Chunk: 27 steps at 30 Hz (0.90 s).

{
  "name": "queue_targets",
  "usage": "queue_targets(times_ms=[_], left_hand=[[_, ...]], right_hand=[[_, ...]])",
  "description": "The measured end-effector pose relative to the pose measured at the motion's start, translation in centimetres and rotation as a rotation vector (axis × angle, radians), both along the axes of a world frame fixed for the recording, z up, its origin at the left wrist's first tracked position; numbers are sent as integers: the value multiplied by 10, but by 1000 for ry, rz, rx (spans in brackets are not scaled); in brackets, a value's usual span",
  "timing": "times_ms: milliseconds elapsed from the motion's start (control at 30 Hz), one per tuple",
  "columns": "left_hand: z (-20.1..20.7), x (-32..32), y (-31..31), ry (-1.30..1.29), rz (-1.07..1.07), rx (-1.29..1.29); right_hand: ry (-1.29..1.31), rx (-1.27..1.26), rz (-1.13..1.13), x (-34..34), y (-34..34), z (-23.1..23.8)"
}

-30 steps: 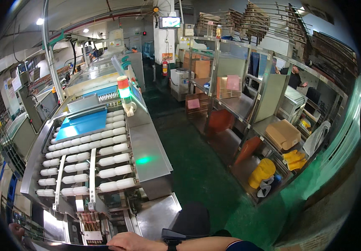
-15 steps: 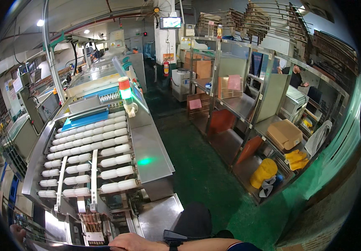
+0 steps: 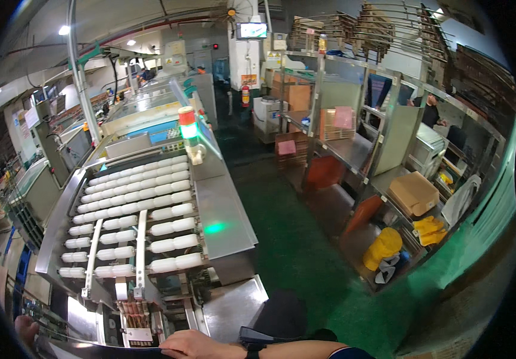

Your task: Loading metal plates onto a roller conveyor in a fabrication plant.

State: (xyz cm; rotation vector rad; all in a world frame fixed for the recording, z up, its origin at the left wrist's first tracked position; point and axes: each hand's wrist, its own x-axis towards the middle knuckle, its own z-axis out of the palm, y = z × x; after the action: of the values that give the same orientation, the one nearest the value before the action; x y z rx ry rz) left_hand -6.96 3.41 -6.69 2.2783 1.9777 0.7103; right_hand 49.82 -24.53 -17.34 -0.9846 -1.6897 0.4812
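Note:
At the lower edge, my right hand (image 3: 195, 344) is closed over the edge of a dark, thin panel (image 3: 102, 351). Only a strip of that panel shows, running left along the bottom. My left hand (image 3: 26, 328), dim at the far lower left, is closed at the panel's other end; its fingers are partly hidden. Just beyond the panel stands a roller conveyor with rows of white rollers (image 3: 135, 190) and two white guide bars (image 3: 141, 254). A blue sheet (image 3: 161, 133) shows partly at the conveyor's far end, by the machine's cover.
A signal lamp (image 3: 188, 122) glows green on the conveyor's metal side housing (image 3: 225, 209). Right of the green floor aisle (image 3: 282, 239) stands a metal shelf rack with a cardboard box (image 3: 413, 192) and yellow gloves (image 3: 430, 230). A person (image 3: 430, 113) is beyond the rack.
The blue sheet on the rollers has travelled away from me, under the machine's cover, baring the far rollers. The view has shifted slightly; both hands keep their places at the panel.

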Motion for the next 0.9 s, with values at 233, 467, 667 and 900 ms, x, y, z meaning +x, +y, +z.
queue_targets(times_ms=[233,467,667,900], left_hand=[[35,45,-12,168,-41,-104],[36,35,-15,200,-34,-127],[38,36,-16,120,14,-200],[31,12,-7,36,53,-262]], right_hand=[[-62,-40,-37,3,-4,5],[-37,9,-34,-3,2,-9],[-46,56,-17,1,0,1],[-84,109,-38,0,0,0]])
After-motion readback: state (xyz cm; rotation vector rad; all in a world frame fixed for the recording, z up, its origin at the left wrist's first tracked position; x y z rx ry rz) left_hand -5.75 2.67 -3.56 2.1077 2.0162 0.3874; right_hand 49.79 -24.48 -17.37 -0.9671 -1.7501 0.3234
